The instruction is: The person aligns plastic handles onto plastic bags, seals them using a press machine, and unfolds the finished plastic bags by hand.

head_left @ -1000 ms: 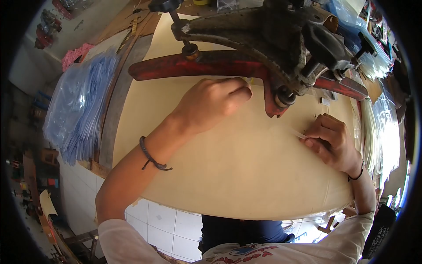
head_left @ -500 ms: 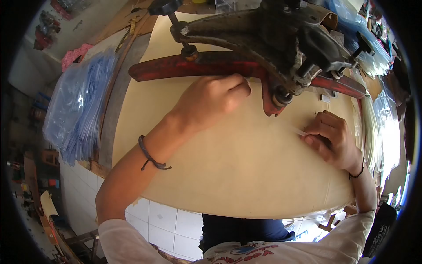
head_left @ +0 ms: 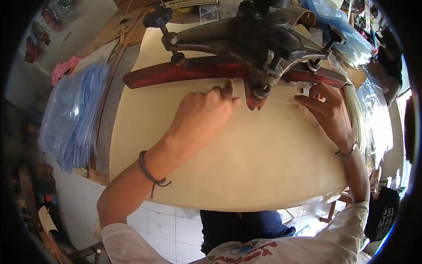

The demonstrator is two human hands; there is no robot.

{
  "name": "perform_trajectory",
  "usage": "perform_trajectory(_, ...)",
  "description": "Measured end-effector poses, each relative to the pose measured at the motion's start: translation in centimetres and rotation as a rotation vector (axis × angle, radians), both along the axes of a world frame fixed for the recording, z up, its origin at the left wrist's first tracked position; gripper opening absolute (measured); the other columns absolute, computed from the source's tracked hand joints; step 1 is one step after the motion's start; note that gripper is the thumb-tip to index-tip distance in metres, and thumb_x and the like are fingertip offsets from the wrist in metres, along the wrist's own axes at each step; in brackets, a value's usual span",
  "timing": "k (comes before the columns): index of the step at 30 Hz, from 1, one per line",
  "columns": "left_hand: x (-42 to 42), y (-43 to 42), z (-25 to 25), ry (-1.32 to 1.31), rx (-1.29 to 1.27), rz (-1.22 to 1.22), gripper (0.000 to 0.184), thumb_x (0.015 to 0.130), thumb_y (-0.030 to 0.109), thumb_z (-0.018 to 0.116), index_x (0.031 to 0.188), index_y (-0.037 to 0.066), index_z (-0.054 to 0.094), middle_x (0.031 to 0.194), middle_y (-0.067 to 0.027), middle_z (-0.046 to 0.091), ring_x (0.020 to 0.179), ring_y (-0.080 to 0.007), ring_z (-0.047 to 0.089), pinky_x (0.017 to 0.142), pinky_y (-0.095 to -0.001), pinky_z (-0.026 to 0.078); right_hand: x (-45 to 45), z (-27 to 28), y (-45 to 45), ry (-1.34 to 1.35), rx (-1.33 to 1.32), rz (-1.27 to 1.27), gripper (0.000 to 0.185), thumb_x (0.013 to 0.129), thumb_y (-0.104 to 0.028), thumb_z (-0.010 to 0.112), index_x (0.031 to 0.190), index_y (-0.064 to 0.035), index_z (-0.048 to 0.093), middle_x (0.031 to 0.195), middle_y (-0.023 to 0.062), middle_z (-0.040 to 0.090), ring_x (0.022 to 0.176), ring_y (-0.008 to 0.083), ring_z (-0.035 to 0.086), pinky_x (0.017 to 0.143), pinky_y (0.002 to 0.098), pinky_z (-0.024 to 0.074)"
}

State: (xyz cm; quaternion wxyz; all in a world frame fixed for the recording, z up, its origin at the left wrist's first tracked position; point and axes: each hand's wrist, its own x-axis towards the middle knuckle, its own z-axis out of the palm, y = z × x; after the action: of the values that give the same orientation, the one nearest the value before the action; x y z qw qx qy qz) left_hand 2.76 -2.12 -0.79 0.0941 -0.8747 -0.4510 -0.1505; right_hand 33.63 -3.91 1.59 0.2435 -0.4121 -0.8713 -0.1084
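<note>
Red scuffed metal bar (head_left: 176, 74) hangs beneath a dark machine head (head_left: 215, 40), over tan sheeting (head_left: 228, 167) on the bench (head_left: 116, 86). At its lower edge, near the forked tip, the left hand (head_left: 206, 108) reaches up with bent fingers; whether they pinch anything I cannot tell. By the bar's right end, the right hand (head_left: 326, 108) has its thumb pointing toward a faint translucent strip (head_left: 283, 101), its grip unclear. Clear bluish plastic sleeves (head_left: 72, 114) lie stacked at left.

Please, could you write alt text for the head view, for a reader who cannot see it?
A person's left hand is at the front edge of a red bar, and the right hand is near its right end, over a tan worktop. Bluish plastic bags lie at left.
</note>
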Motion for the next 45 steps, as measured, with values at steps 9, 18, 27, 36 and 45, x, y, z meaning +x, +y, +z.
perform_trajectory(9,-0.9,0.5,0.4,-0.094,-0.099,-0.085,0.041,0.089,0.012,0.058,0.125,-0.006,0.064,0.062,-0.0152,0.065,0.054,-0.0283,0.066,0.054,-0.0385,0.055,-1.1,-0.7,0.3,0.04,0.041,0.038,0.034,0.077,0.003,0.073,0.105,-0.0151,0.078,0.09,0.0022,0.059,0.085,0.0181,0.065,0.073,0.0322,0.0563)
perform_trajectory(18,-1.0,0.7,1.5,-0.065,-0.303,-0.029,0.052,0.085,0.01,0.056,0.136,-0.001,0.057,0.069,-0.0197,0.066,0.063,-0.0359,0.066,0.063,-0.0459,0.055,-0.7,-1.6,0.2,0.136,-0.077,0.056,0.032,0.077,0.001,0.076,0.105,-0.0122,0.076,0.097,0.0037,0.067,0.08,0.0197,0.07,0.067,0.032,0.0589)
perform_trajectory(27,-1.2,0.7,1.5,-0.043,-0.301,-0.017,0.053,0.085,0.009,0.056,0.137,0.0,0.055,0.07,-0.0203,0.066,0.064,-0.0367,0.066,0.064,-0.0469,0.055,-0.8,-1.4,0.6,0.125,-0.079,0.121,0.026,0.08,0.003,0.074,0.102,-0.0108,0.076,0.097,0.0046,0.068,0.08,0.0202,0.07,0.065,0.0321,0.0587)
perform_trajectory(36,-1.1,0.8,1.7,-0.056,-0.345,-0.017,0.055,0.084,0.008,0.056,0.138,0.001,0.053,0.072,-0.0194,0.066,0.066,-0.0367,0.066,0.065,-0.0475,0.055,-0.7,-1.3,0.6,0.16,-0.142,0.05,0.024,0.08,-0.001,0.076,0.103,-0.0107,0.076,0.101,0.0067,0.069,0.085,0.0229,0.071,0.072,0.0334,0.0601)
perform_trajectory(45,-1.0,0.7,1.9,-0.046,-0.362,-0.005,0.055,0.085,0.009,0.056,0.139,0.001,0.052,0.071,-0.0214,0.065,0.066,-0.0378,0.066,0.066,-0.0485,0.055,-0.8,-1.3,0.7,0.167,-0.15,0.03,0.023,0.081,-0.002,0.075,0.102,-0.0109,0.076,0.1,0.007,0.069,0.086,0.024,0.071,0.074,0.0345,0.06)
